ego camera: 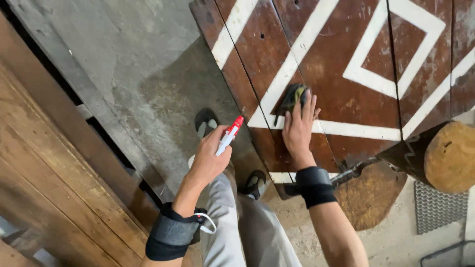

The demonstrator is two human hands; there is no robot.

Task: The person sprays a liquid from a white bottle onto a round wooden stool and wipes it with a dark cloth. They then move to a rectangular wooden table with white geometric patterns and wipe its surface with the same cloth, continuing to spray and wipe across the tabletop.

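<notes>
1. Head view, looking straight down; landmark is the brown wooden panel (346,74) painted with white stripes and diamond shapes, lying flat across the upper right.
2. Right hand (298,129) lies flat, fingers spread, pressing a dark scrubbing pad (292,98) onto the panel near its lower edge, right on a white stripe; hand is open and pressing rather than clenched; black wrist strap (315,185) sits just below the panel's edge.
3. Left hand (209,158) is off the panel, just left of its lower corner, closed around a red and white spray bottle (228,134); the red nozzle points toward the panel; grey wrist strap (172,232) further down the arm.
4. Handling, my judgement: the pad looks soft, light and squashy, best held flat under the palm with fingers over the top; the bottle looks light, rigid plastic, possibly slick if wet, best gripped round the neck with a finger on the trigger.
5. Below the panel's left edge: concrete floor (143,74), two sandalled feet (205,122), grey trousers (237,227).
6. Right of the panel: a round log end (450,158); beneath it a grey ridged mat (438,207).
7. Far left of the panel: brown wooden planks (44,163) running diagonally.
</notes>
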